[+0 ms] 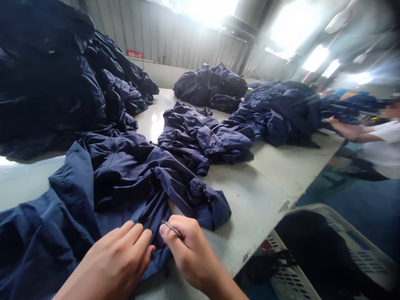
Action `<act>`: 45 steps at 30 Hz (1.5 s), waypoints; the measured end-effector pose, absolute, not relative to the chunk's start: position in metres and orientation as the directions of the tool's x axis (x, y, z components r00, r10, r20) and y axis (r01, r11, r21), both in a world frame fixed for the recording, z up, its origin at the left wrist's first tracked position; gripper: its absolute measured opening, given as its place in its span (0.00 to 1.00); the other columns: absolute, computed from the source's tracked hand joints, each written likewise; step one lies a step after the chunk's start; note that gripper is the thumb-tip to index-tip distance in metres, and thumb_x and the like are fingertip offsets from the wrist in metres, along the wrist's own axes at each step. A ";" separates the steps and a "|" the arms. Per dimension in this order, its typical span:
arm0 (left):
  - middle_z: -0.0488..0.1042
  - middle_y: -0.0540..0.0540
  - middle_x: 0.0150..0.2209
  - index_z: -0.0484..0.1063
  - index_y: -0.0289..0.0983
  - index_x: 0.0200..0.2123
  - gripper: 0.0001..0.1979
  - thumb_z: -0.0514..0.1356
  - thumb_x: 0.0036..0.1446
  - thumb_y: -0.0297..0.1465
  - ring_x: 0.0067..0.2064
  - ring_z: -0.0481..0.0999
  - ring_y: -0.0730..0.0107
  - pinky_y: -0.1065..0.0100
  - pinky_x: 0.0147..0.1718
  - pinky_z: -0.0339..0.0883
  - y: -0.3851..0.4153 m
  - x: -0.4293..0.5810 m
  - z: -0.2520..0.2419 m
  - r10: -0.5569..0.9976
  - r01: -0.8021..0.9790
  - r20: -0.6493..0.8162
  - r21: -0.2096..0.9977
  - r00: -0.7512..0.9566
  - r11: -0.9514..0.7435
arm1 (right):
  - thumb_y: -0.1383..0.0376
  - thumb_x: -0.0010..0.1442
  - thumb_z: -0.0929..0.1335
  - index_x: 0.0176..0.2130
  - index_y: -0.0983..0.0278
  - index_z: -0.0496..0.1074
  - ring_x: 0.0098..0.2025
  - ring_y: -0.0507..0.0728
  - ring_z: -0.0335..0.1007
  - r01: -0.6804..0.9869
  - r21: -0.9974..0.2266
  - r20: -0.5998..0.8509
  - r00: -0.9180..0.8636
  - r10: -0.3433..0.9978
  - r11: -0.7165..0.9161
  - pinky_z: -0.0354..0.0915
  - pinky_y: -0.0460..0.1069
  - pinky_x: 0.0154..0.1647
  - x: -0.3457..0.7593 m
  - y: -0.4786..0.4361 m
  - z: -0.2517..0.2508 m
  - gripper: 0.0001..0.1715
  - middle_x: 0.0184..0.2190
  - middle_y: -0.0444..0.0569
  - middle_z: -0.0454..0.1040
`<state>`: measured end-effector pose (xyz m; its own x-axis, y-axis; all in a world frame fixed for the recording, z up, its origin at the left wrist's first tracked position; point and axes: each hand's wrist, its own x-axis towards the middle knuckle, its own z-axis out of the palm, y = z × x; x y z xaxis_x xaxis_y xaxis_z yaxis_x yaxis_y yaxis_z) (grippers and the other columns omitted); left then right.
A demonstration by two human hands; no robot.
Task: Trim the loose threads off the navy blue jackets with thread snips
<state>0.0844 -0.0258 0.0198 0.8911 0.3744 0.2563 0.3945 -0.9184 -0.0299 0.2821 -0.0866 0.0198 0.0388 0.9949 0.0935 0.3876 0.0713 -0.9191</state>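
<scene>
Garment (117,166) under work on the counter (250,200); completion not established.
The dark blue piece lies loosely spread and creased directly before the person. Left hand (120,254) rests on the cloth, fingers close together; whether they pinch it cannot be told. Right hand (193,250) has its fingers clamped on a slim metal tool (173,231), tip near the cloth. Judged part-way: the piece is laid out and attended to, neither folded nor set aside. A bundle (203,137) lies just beyond; a large pile (46,91) stands at left, further piles beyond and to the right. Which are finished and which remain cannot be determined. Writing: a red sign (135,53) at the far wall carries pale characters, too blurred to read. No brand or label legible.
</scene>
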 end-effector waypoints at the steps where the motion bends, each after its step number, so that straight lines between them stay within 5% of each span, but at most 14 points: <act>1: 0.75 0.48 0.30 0.76 0.42 0.33 0.16 0.53 0.71 0.25 0.31 0.75 0.62 0.63 0.35 0.71 -0.027 0.080 0.019 0.390 0.403 0.265 0.008 0.882 -0.915 | 0.61 0.78 0.63 0.26 0.61 0.62 0.32 0.53 0.66 0.399 -0.913 0.098 0.003 0.995 0.088 0.62 0.49 0.36 0.281 -0.085 0.020 0.26 0.28 0.44 0.69; 6: 0.74 0.47 0.38 0.71 0.40 0.44 0.07 0.53 0.73 0.27 0.37 0.78 0.63 0.63 0.38 0.70 -0.053 0.024 0.026 0.662 0.591 0.284 0.301 0.694 -0.749 | 0.62 0.78 0.63 0.28 0.60 0.70 0.45 0.60 0.77 0.378 -0.868 0.205 -0.320 0.925 0.323 0.68 0.55 0.61 0.269 -0.079 0.022 0.24 0.27 0.47 0.75; 11: 0.74 0.45 0.47 0.69 0.41 0.51 0.08 0.59 0.70 0.28 0.46 0.76 0.62 0.65 0.45 0.72 -0.093 -0.027 0.048 0.721 0.605 0.002 0.542 0.693 -0.583 | 0.63 0.79 0.63 0.34 0.63 0.80 0.46 0.60 0.78 0.320 -0.915 0.194 -0.190 0.963 0.247 0.71 0.55 0.51 0.257 -0.075 0.013 0.23 0.36 0.52 0.82; 15: 0.74 0.40 0.55 0.68 0.41 0.60 0.20 0.67 0.68 0.32 0.53 0.74 0.53 0.57 0.51 0.73 -0.110 -0.029 0.038 0.689 0.627 -0.039 0.455 0.724 -0.633 | 0.62 0.78 0.63 0.33 0.63 0.80 0.39 0.58 0.76 0.362 -0.908 0.132 -0.231 0.964 0.211 0.69 0.53 0.44 0.247 -0.076 0.017 0.24 0.32 0.50 0.81; 18: 0.77 0.41 0.51 0.73 0.39 0.53 0.09 0.62 0.71 0.27 0.50 0.74 0.57 0.59 0.50 0.72 -0.112 -0.021 0.028 0.714 0.611 0.065 0.467 0.697 -0.639 | 0.62 0.78 0.64 0.34 0.63 0.81 0.38 0.58 0.77 0.405 -0.885 0.147 -0.226 0.963 0.230 0.70 0.53 0.43 0.242 -0.078 0.022 0.23 0.33 0.50 0.81; 22: 0.81 0.45 0.51 0.74 0.40 0.43 0.09 0.58 0.68 0.21 0.58 0.72 0.56 0.54 0.63 0.67 -0.116 -0.024 0.029 0.729 0.593 0.136 0.493 0.671 -0.637 | 0.63 0.78 0.64 0.39 0.63 0.83 0.48 0.61 0.81 0.352 -0.905 0.200 -0.145 0.969 0.240 0.72 0.55 0.53 0.249 -0.080 0.019 0.21 0.41 0.53 0.85; 26: 0.81 0.47 0.38 0.74 0.41 0.37 0.07 0.58 0.64 0.24 0.57 0.74 0.52 0.40 0.71 0.55 -0.116 -0.047 0.030 0.783 0.703 0.099 0.383 0.614 -0.600 | 0.62 0.78 0.65 0.45 0.63 0.84 0.56 0.63 0.81 0.350 -0.909 0.123 -0.289 0.949 0.225 0.71 0.58 0.61 0.263 -0.084 0.009 0.17 0.48 0.55 0.86; 33: 0.80 0.42 0.39 0.77 0.41 0.34 0.16 0.53 0.68 0.39 0.49 0.77 0.45 0.40 0.52 0.69 -0.092 -0.115 0.033 0.989 0.980 0.034 0.136 0.142 -0.145 | 0.62 0.78 0.66 0.44 0.63 0.84 0.56 0.62 0.81 0.346 -0.919 0.110 -0.236 0.966 0.189 0.72 0.56 0.60 0.266 -0.088 0.004 0.18 0.49 0.54 0.86; 36: 0.78 0.44 0.42 0.77 0.41 0.42 0.15 0.52 0.69 0.40 0.51 0.77 0.46 0.43 0.52 0.69 -0.095 -0.113 0.041 0.979 0.995 0.189 0.076 -0.078 0.064 | 0.61 0.78 0.66 0.43 0.63 0.85 0.56 0.62 0.82 0.367 -0.916 0.086 -0.216 0.973 0.162 0.73 0.55 0.58 0.265 -0.086 0.004 0.18 0.49 0.54 0.86; 40: 0.77 0.46 0.49 0.74 0.40 0.48 0.10 0.56 0.71 0.36 0.55 0.77 0.54 0.46 0.59 0.68 -0.103 -0.073 0.040 0.921 0.944 0.373 0.250 0.109 -0.213 | 0.59 0.77 0.66 0.42 0.63 0.85 0.54 0.62 0.83 0.411 -0.902 0.052 -0.201 0.978 0.133 0.74 0.55 0.55 0.267 -0.084 0.004 0.19 0.49 0.55 0.86; 45: 0.76 0.38 0.60 0.71 0.37 0.60 0.16 0.54 0.75 0.32 0.64 0.73 0.49 0.45 0.66 0.66 -0.096 -0.061 0.020 0.936 0.869 0.163 0.351 0.311 -0.350 | 0.58 0.76 0.67 0.39 0.63 0.85 0.49 0.64 0.84 0.547 -0.826 0.074 -0.142 0.987 0.140 0.75 0.55 0.50 0.286 -0.081 0.002 0.20 0.44 0.54 0.87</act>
